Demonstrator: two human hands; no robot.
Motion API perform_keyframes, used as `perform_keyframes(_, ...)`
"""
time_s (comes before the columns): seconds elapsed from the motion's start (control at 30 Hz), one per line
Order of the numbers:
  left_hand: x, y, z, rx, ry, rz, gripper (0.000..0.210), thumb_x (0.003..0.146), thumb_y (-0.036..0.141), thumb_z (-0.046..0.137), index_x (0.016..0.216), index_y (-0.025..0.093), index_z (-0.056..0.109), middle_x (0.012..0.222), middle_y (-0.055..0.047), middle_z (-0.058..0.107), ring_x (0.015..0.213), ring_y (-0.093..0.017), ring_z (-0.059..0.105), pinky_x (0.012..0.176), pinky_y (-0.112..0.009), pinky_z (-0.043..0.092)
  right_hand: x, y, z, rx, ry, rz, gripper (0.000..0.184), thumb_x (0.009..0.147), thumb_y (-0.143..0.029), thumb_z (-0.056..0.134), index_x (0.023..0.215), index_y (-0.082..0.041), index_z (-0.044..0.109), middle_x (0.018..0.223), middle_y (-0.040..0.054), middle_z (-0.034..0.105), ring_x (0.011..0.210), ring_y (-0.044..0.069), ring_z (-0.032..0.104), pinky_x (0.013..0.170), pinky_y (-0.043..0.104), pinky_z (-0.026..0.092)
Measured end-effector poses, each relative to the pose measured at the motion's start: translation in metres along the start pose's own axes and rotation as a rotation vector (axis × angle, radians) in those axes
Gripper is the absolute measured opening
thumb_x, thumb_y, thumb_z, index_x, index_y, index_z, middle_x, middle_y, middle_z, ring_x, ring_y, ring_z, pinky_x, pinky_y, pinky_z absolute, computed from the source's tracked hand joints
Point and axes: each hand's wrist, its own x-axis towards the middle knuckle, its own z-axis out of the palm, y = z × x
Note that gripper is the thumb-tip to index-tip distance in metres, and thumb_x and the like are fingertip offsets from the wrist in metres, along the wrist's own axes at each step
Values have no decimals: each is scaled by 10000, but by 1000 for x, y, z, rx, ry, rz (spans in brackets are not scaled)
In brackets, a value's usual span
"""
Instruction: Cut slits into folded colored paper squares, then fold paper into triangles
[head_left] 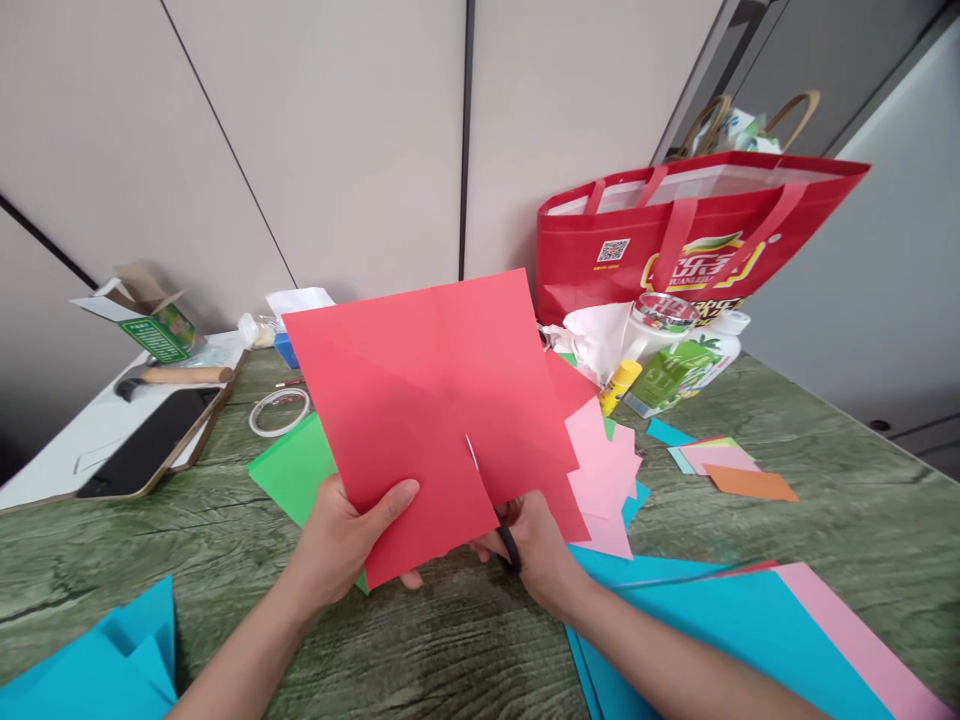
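Note:
My left hand (341, 540) grips a large sheet of red paper (420, 390) by its lower left part, thumb on top and fingers underneath. The sheet is held up above the table. My right hand (536, 545) is closed round a pair of scissors (510, 548) with a black handle. A thin strip of blade shows through the red paper, inside a cut that runs up from the lower edge. The rest of the blades is hidden by the sheet. A green sheet (296, 465) lies behind the left hand.
Blue and pink sheets (720, 620) lie at the lower right, folded blue paper (97, 660) at the lower left. Pink pieces (607, 480), a yellow glue stick (619, 386) and a red bag (600, 230) are on the right. A phone (150, 440), hammer (176, 375) and tape roll (279, 412) lie left.

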Motion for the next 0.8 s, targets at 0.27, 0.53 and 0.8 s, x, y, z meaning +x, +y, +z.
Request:
perform_keyframes(0.27,-1,1,1,-2,-2,10,315,648,360,685,836,135,568,521,-44,678,398,-240,639,260,-251,482,2,6,-2,5,-35,-33,253,573,-332,689,523,-151,520,408,-48,462,349,67,390,373,206,298)
perform_keyframes(0.53,5,0,-4,-114,139,63,267,601,303,724,778,163,580,563,10,676,370,-177,598,277,-273,504,2,4,-5,98,-184,-1,367,568,-394,746,741,-155,526,498,-41,560,389,71,452,406,198,351)
perform_keyframes(0.8,10,6,-16,-102,264,96,266,562,289,741,756,175,599,603,21,678,344,-139,560,258,-235,462,2,6,-10,107,-255,-79,441,667,-377,707,993,-179,487,473,-71,553,373,72,465,426,203,387)
